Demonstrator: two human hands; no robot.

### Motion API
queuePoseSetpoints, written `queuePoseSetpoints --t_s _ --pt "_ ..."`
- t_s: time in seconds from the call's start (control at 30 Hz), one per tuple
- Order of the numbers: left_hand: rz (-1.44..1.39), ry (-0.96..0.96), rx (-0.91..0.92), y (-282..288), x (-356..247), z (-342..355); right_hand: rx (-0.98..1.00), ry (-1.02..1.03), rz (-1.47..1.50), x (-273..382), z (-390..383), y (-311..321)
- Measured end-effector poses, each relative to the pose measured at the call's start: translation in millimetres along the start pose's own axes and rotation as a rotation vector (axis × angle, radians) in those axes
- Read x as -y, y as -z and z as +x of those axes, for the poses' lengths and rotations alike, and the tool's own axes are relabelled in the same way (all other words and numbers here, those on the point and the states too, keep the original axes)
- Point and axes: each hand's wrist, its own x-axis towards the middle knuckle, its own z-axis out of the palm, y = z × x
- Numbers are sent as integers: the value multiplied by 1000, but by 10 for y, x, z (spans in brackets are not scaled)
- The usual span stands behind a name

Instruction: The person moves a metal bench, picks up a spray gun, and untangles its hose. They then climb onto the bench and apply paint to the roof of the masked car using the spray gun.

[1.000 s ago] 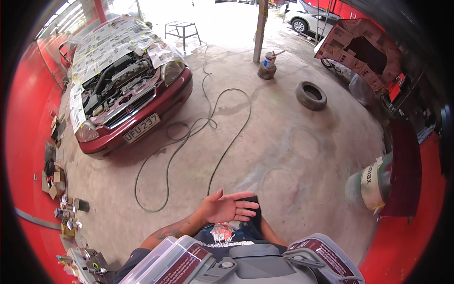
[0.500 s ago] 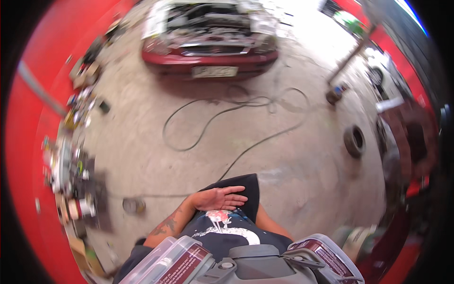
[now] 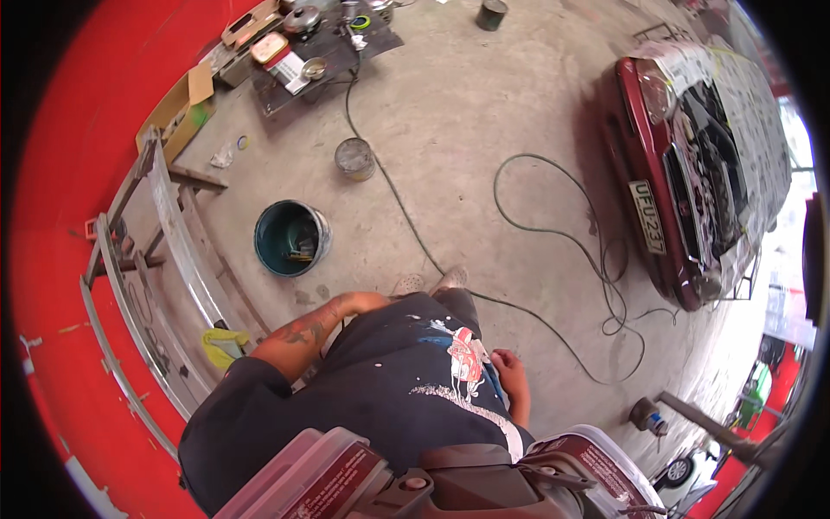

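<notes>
My left hand (image 3: 367, 302) hangs beside the front of my dark printed T-shirt (image 3: 346, 381), its fingers mostly hidden behind the cloth. My right hand (image 3: 506, 368) is low at the right side of the shirt, fingers curled, and whatever it holds, if anything, is hidden. My shoes (image 3: 453, 280) stand near a green hose (image 3: 398, 203). Left of them are a teal bucket (image 3: 277, 242) with items inside and a grey can (image 3: 353, 166).
A maroon car (image 3: 644, 164) with its engine exposed and paper masking is at right. A cluttered low table (image 3: 272, 99) is ahead. A wooden rack with metal strips (image 3: 194, 277) and a yellow cloth (image 3: 220, 348) lines the left. A post (image 3: 705, 424) is lower right.
My view has swung left, bringing the bucket and rack in and moving the car rightward. My left hand, earlier open palm-up across my front, has dropped; my right hand has come into sight.
</notes>
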Motion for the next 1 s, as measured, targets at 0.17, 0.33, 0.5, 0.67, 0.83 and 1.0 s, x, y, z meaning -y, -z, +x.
queuePoseSetpoints --t_s 0.17,0.33,0.5,0.67,0.83,1.0 --pt "-568 98 24 422 -628 -211 -68 -40 96 214 570 432" --pt "-234 75 -339 781 -820 179 -65 -330 182 331 1140 713" --pt "-165 273 -329 1238 -809 679 -20 -453 257 177 1563 836" --pt "-415 122 -683 1942 -1356 710 141 -479 155 515 2076 1086" --pt "-540 2 -826 3263 -1683 701 -106 -476 302 1236 3151 1427" --pt "-960 -64 -1023 5020 -1751 819 -270 -266 274 2605 3707 1495"
